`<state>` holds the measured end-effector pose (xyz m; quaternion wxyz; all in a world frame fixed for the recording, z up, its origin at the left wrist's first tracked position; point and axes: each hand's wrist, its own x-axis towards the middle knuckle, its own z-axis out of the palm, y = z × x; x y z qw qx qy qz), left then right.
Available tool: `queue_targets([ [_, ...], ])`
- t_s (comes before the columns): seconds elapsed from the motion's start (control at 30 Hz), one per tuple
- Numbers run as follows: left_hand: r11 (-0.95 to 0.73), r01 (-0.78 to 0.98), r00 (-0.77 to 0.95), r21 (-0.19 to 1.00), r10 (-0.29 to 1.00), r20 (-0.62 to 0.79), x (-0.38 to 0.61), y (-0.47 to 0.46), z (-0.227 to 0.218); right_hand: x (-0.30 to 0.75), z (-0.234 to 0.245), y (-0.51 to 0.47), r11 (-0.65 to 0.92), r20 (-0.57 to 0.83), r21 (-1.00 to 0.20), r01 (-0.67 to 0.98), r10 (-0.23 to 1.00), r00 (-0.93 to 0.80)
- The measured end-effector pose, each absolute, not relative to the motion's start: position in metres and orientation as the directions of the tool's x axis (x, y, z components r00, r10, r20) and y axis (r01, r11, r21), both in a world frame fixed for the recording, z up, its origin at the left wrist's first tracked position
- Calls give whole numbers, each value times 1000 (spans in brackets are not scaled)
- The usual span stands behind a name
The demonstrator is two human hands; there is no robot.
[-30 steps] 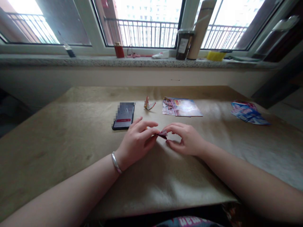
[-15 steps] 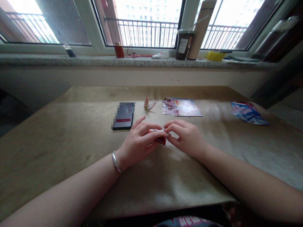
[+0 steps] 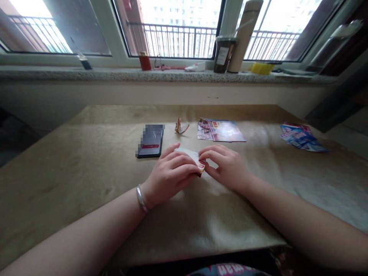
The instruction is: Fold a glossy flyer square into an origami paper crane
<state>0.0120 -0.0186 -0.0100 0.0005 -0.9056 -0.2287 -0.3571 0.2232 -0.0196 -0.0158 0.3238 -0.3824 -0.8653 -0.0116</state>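
Observation:
Between my hands, low over the table, is a folded piece of paper [image 3: 189, 154] with a white side and red printing near its edge. My left hand [image 3: 174, 170] is closed on its left and near part, the fingers covering much of it. The fingertips of my right hand [image 3: 224, 163] pinch its right corner. Beyond the hands, a small folded paper shape [image 3: 180, 127], red, yellow and white, stands on the table. To the left of it lies a phone [image 3: 151, 141] with its screen lit.
Printed leaflets [image 3: 228, 131] lie at the back middle of the table [image 3: 86, 184]. Blue and red printed packets or papers [image 3: 301, 136] are at the far right. The windowsill [image 3: 115, 75] holds a red container [image 3: 145, 61], a dark cup [image 3: 222, 55], a tall tube [image 3: 244, 38] and a yellow object [image 3: 262, 68].
More of the paper's white side shows between my hands, and less of its red side. My left fingers have shifted slightly over it; the right hand stays at the corner.

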Motion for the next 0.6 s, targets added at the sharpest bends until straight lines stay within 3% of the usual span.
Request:
queue_targets([
  [0.23,-869,420,535,260,469,702,11,-18,-11,226,-14,-16,786,616,-311,534,594,-517],
  [0.43,-893,320,502,315,442,743,11,-19,-10,224,-15,-16,773,619,-329,543,610,-494],
  [0.6,-852,366,403,375,508,761,11,-15,-12,227,-13,-18,771,705,-328,546,584,-402],
])
